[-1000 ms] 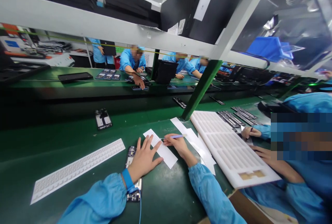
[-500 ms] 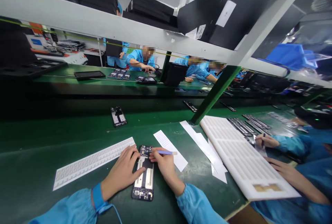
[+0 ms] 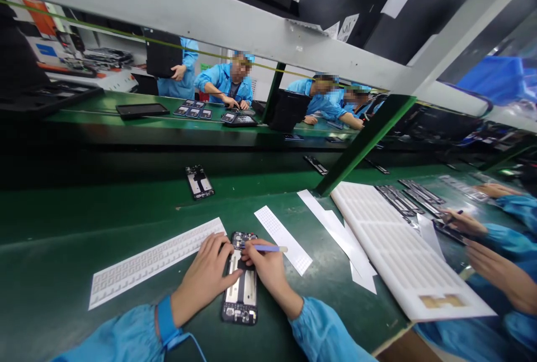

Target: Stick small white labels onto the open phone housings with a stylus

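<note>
An opened phone (image 3: 241, 295), its circuit board and black flex strip showing, lies lengthwise in front of me on the green bench. My left hand (image 3: 205, 275) rests along its left side, fingers stretched and thumb laid over the phone's edge. Those fingertips also reach the end of a white strip of die-cut stickers (image 3: 155, 264). Pinched in my right hand (image 3: 266, 267) is a pair of slim purple tweezers (image 3: 271, 248), held over the phone's upper part. Their working tips are hidden by my fingers. Right of that hand is a narrow sheet of small stickers (image 3: 283, 239).
Another opened phone (image 3: 199, 182) lies farther back. White paper strips (image 3: 339, 233) and a white slotted foam tray (image 3: 390, 250) are at right. Beyond the tray are co-workers' hands (image 3: 465, 222) and phone frames (image 3: 396, 200). A green post (image 3: 364, 144) rises from the bench.
The view has shifted slightly, so the bench items sit a little farther right. Both hands keep nearly the same pose on the phone. The co-workers' hands at right have moved.
</note>
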Demonstrator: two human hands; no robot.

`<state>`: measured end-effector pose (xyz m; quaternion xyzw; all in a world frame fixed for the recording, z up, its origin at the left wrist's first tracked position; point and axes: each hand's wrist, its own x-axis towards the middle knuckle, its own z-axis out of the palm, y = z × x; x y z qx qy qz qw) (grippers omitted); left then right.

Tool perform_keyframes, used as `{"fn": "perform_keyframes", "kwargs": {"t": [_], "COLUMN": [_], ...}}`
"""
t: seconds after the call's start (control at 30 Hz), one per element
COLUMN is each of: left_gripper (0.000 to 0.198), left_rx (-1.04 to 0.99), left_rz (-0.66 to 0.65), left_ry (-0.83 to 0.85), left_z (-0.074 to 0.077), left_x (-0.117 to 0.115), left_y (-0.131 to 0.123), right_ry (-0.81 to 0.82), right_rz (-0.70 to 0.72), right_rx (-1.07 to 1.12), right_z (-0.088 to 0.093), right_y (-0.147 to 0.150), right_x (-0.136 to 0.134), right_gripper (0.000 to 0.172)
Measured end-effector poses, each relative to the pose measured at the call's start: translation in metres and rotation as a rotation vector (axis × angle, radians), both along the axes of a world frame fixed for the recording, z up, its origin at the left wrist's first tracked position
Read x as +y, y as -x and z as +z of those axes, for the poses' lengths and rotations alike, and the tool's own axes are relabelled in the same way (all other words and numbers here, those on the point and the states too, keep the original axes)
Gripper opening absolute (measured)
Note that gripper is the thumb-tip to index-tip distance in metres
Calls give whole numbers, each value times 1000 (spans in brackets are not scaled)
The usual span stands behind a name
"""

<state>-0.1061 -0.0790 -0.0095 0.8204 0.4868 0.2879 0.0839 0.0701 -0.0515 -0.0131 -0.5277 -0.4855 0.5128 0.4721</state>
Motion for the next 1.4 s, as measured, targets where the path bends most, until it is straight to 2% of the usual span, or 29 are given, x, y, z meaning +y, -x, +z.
{"fn": "perform_keyframes", "kwargs": {"t": [0.23, 0.33, 0.53, 0.63, 0.7, 0.8, 0.9, 0.97, 1.03, 1.17, 1.4], "left_gripper": [33, 38, 32, 32, 30, 26, 25, 25, 26, 28, 28], "left_rx": [16, 51, 112, 87, 91, 118, 152, 176, 201, 219, 214], "left_rz": [-7, 7, 44, 105, 202, 359, 444, 464, 461, 443, 440], "left_ry": [11, -17, -31, -65, -125, -207, -192, -157, -129, -102, -99], "left_z": [1, 1, 10, 11, 8, 0, -6, -7, -9, -10, -12], "left_x": [0, -1, -12, -21, -29, -39, -45, -47, -48, -47, -48], "left_y": [1, 0, -2, 19, 46, 96, 134, 146, 147, 142, 142], "right_ry": [-12, -35, -112, -97, -64, -34, 23, 44, 44, 78, 81], "right_rz": [40, 77, -82, 30, 151, 316, 511, 586, 600, 578, 607], "right_rx": [-19, -41, 57, 118, 139, 156, 119, 57, 30, 59, 67], "right_z": [-2, -3, 2, 17, 28, 37, 32, 22, 10, -4, -7], "right_y": [-1, -2, -6, 3, 21, 63, 109, 133, 146, 150, 146], "right_x": [3, 4, 5, 10, 13, 18, 23, 25, 27, 29, 31], "right_gripper": [33, 37, 48, 49, 49, 54, 53, 46, 38, 28, 29]}}
